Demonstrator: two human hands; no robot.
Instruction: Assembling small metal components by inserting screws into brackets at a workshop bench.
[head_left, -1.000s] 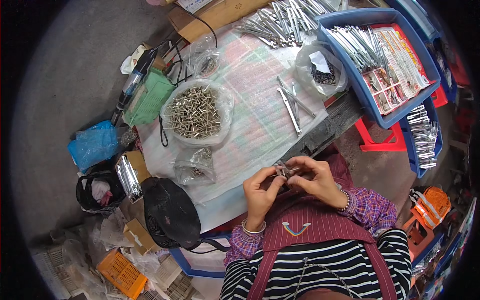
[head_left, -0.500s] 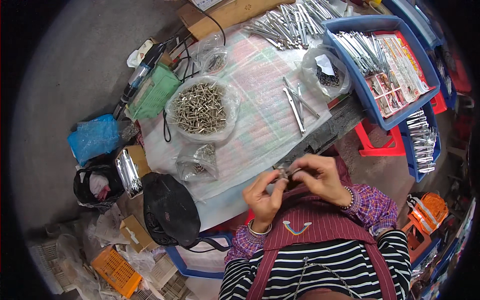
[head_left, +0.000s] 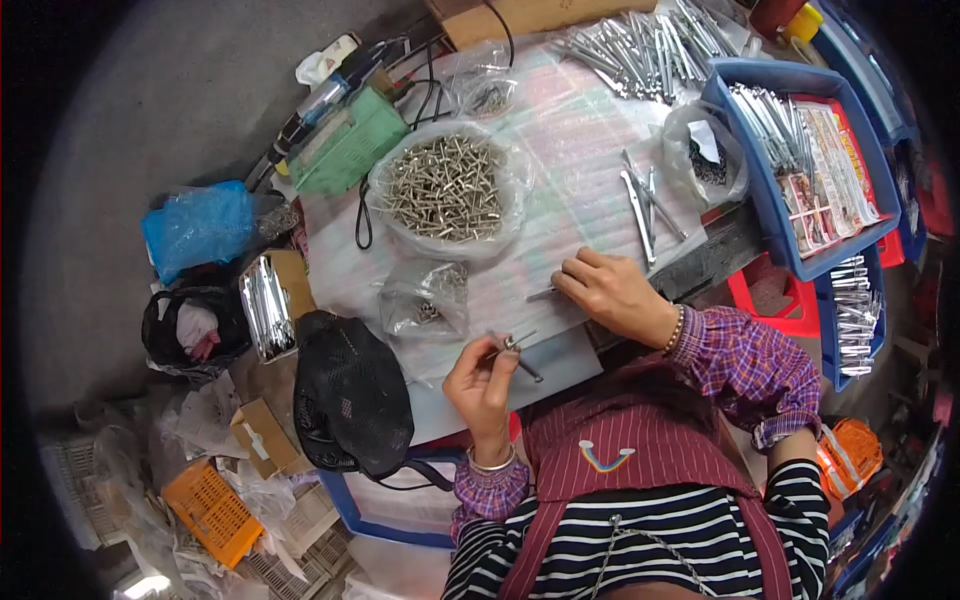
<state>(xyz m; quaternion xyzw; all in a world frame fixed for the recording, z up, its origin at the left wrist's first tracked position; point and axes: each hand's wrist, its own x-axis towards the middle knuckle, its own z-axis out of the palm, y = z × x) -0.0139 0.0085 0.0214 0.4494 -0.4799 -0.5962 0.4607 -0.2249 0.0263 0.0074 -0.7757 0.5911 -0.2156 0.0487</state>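
Observation:
My left hand (head_left: 485, 385) is closed over the table's near edge. It pinches a small metal part (head_left: 512, 344) with a thin wire-like end and a darker pin sticking out. My right hand (head_left: 615, 297) is farther forward, over the table. Its fingers are pressed together on a thin metal piece (head_left: 541, 295), whose narrow end points left; its exact kind is hard to make out. Beyond the right hand lie several silver metal arms (head_left: 640, 215). A clear bag of metal pins (head_left: 443, 190) stands left of them, and a smaller bag of small parts (head_left: 425, 300) is nearer my left hand.
A blue bin (head_left: 720, 85) with silver arms and printed cards stands at the right. A pile of silver arms (head_left: 650, 55) lies at the back. A green basket (head_left: 350, 145), a black mesh bag (head_left: 350, 395) and a box of silver pieces (head_left: 268, 310) are on the left.
My hands were together before my apron. They have parted: the right has moved forward over the table, the left slightly left with the small part. The view has shifted a little.

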